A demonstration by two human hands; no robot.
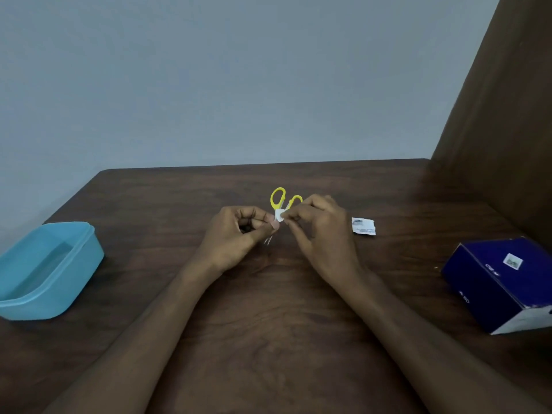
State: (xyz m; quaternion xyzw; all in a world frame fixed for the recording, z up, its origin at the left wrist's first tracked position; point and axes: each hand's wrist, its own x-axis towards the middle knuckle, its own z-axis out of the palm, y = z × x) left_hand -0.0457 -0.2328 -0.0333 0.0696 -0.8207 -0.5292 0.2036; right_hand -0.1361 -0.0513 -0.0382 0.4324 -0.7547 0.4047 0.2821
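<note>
While yellow-looped scissors [277,197] show behind, left hand [239,234] and right hand [319,231] pinch a small white scrap [279,216].

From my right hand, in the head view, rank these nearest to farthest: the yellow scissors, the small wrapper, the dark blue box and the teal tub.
1. Yellow scissors, just behind the right hand, by its fingers.
2. Small wrapper, on the table to its right.
3. Dark blue box, far right.
4. Teal tub, far left.

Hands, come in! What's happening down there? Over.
Left hand and right hand both pinch the white piece. Yellow scissors lie beneath. Wrapper, box, tub well aside.
</note>
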